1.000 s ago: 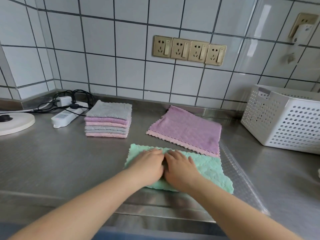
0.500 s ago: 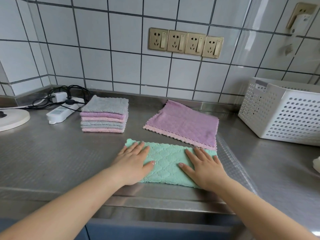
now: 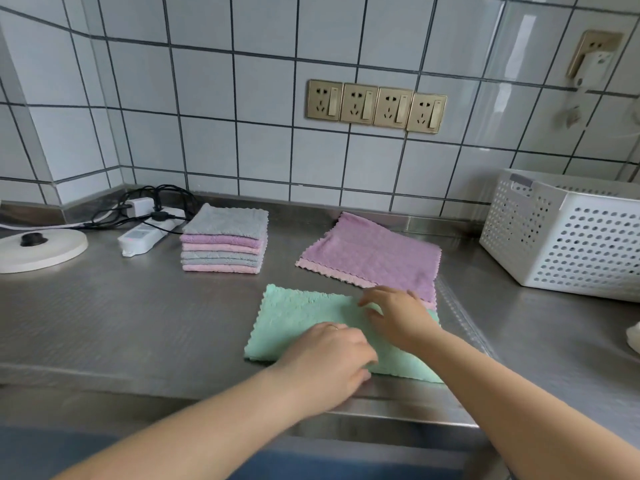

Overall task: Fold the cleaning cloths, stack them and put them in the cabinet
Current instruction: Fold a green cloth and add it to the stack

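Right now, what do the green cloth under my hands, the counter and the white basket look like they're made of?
The green cloth looks like plush microfibre: fuzzy quilted pile, matte, with a scalloped edge. The counter appears to be stainless steel: grey, brushed, faintly textured, dully reflecting the wall. The white basket is probably moulded plastic: smooth, slightly glossy walls pierced with even rows of round holes.

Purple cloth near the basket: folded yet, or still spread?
Spread. The purple cloth lies open as one flat layer on the counter, unlike the folded stack.
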### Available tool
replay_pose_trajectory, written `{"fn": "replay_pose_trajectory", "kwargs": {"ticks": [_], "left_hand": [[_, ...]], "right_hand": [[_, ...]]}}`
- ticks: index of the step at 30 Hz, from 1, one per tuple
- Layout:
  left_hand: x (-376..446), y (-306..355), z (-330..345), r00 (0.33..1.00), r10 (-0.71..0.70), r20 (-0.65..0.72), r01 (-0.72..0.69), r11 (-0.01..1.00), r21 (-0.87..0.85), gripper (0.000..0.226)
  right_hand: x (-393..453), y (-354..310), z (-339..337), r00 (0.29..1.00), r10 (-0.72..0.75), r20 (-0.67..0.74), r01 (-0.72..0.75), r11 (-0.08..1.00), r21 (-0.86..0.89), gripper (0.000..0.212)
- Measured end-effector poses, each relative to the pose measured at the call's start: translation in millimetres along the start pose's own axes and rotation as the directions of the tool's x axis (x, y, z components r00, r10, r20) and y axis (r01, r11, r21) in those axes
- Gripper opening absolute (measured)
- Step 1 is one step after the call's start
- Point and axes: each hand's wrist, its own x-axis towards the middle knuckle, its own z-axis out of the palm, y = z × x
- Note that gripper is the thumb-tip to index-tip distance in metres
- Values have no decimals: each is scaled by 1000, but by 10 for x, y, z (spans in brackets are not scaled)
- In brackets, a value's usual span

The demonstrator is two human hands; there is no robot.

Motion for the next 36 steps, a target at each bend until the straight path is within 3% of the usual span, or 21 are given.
{"fn": "replay_pose_trajectory", "kwargs": {"ticks": [4,9,12,16,23,27,30,33,36], "left_hand": [[41,109,120,999,35,34,-40,988,151,25],[66,112,114,1000,23,5,-24,975,222,31],[25,38,156,998,55,-11,-52,974,223,34],[-190,-237,119,996,75,-57,-63,979,193,26],[-485,-673,-33,995,99,-19,-93,976,198,29],[-488,-780,-155,984,168,63,-177,967,183,20],[-518,-799,-186,987,138,83,-148,980,135,18],[-581,-762,-185,988,108,114,-112,993,30,33],[-702,-699,-186,988,52,146,-36,994,-104,51]], "right_hand": [[231,-191,101,994,-25,110,28,999,-29,30],[307,-182,91,998,-51,-24,46,981,-187,29],[295,-149,61,998,-58,-35,48,973,-226,27],[211,-55,-62,996,23,84,-8,985,-171,25],[-102,-106,-212,959,19,283,63,958,-278,23],[-288,-133,-287,949,-94,301,163,964,-212,19],[-449,-43,-304,938,-279,203,316,932,-179,16],[-620,167,-245,849,-527,42,525,831,-185,19],[-820,278,-254,785,-618,22,614,774,-156,21]]}}
